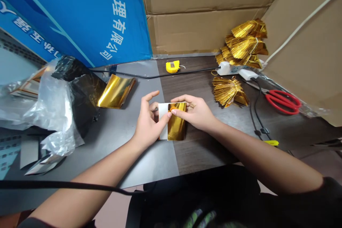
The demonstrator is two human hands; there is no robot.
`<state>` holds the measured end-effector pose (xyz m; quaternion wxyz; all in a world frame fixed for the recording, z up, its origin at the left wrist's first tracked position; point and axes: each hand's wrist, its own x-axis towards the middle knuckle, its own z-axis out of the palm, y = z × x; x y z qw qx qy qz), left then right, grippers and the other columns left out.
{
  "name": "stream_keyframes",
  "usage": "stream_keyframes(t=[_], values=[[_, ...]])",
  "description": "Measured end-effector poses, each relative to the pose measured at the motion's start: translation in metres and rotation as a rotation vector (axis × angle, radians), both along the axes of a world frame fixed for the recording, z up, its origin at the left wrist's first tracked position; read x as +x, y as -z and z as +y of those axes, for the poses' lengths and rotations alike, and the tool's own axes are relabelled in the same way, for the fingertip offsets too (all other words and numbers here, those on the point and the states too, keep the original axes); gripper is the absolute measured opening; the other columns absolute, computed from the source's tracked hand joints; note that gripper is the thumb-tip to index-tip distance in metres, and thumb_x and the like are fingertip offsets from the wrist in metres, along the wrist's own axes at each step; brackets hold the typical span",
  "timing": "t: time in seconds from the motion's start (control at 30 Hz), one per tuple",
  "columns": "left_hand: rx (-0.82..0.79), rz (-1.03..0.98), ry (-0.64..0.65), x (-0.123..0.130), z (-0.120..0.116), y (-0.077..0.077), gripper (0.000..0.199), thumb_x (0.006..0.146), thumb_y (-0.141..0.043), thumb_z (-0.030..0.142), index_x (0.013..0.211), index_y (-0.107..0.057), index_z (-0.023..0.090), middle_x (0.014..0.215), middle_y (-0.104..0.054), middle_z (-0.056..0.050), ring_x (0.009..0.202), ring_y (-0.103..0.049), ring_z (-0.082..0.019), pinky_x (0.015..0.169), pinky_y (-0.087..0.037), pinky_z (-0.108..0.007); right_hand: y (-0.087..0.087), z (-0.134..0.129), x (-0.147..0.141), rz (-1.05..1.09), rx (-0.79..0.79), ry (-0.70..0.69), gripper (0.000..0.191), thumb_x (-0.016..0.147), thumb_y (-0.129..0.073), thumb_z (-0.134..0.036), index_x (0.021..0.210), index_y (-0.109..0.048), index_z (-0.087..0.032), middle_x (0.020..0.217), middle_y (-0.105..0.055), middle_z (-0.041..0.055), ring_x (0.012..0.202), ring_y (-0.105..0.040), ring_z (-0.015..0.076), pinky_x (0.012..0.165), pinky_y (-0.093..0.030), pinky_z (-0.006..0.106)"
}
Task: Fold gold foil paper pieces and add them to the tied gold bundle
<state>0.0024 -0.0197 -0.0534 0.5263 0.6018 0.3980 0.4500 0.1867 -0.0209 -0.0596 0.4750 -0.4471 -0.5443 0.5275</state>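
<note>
Between my hands, above the front middle of the table, is a sheet of gold foil paper (176,128), partly folded so that a white strip shows along its left side. My left hand (149,121) grips the left part, thumb on the fold line and index finger raised. From the right, my right hand (197,112) pinches the upper gold part with thumb on top and fingers behind. Left of my hands lies a stack of gold foil sheets (116,91). A pleated gold foil bundle (230,92), tied at its middle, rests to the right.
More pleated bundles (244,44) pile up at the back right beside a white plug (223,67). Red-handled scissors (283,101) lie at right. A yellow tape measure (172,66) sits near the back cardboard (187,30). Crumpled plastic bags (56,103) crowd the left.
</note>
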Motion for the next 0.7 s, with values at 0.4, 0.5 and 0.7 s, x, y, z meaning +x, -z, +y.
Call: stream_keyframes(t=[0.4,0.5,0.7], values=[[-0.176,-0.017,-0.030,-0.0011,0.0043,-0.0017,0.062,0.072,-0.087,0.046,0.119,-0.060,0.016,0.085,-0.069,-0.001,0.076,-0.065,-0.014,0.072,-0.053,-0.025,-0.0002,-0.0014,0.0001,0.013,-0.063,-0.045,0.042,0.071,-0.085,-0.053,0.077,-0.061,-0.019,0.075,-0.070,0.0021,0.069,-0.068,0.0162,0.065,-0.057,0.030],[-0.201,-0.019,-0.040,-0.0011,0.0059,0.0012,0.047,0.071,-0.087,0.047,0.098,-0.067,0.015,0.088,-0.072,-0.004,0.078,-0.065,-0.014,0.072,-0.053,-0.026,-0.0001,-0.0012,0.0002,-0.024,-0.036,-0.034,0.041,0.070,-0.086,-0.052,0.078,-0.062,-0.019,0.074,-0.068,0.0018,0.068,-0.067,0.0163,0.064,-0.057,0.030],[-0.149,-0.026,-0.047,-0.0011,0.0055,0.0022,0.038,0.072,-0.086,0.045,0.086,-0.066,0.016,0.076,-0.067,0.000,0.068,-0.059,-0.011,0.065,-0.050,-0.023,-0.0023,-0.0014,-0.0009,-0.029,-0.026,-0.034,0.042,0.071,-0.085,-0.055,0.080,-0.065,-0.018,0.077,-0.070,0.0031,0.069,-0.067,0.0170,0.065,-0.058,0.031]])
